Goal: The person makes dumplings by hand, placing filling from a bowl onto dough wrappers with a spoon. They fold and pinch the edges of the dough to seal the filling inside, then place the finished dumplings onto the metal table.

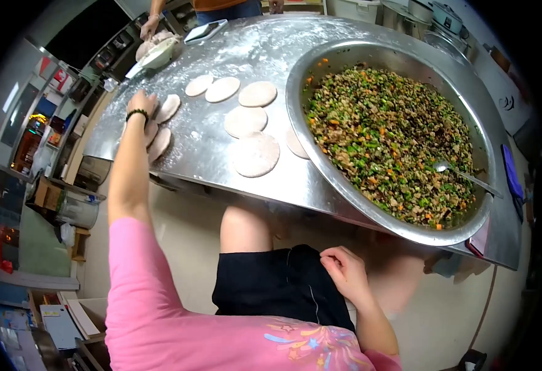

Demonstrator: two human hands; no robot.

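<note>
My left hand (141, 104) reaches over the left side of the steel table, fingers curled downward beside several pale half-moon dough pieces (168, 109). Whatever its fingertips hold is hidden from me. Over my lap, my right hand (346, 272) is loosely closed, with nothing visible in it. Flat round dough wrappers (257, 154) lie on the table between my left hand and a large steel basin (296, 102). Chopped filling (388, 136) with green and orange bits fills much of the basin, and a metal spoon (469, 177) is stuck in it.
Flour dusts the steel table (190, 157). Across it, a person's gloved hand (150, 28) is at a bowl of dough (160, 52). A phone on a white tray (206, 32) lies nearby. Pots (407, 18) stand behind the basin; a purple object (512, 173) is at the right edge.
</note>
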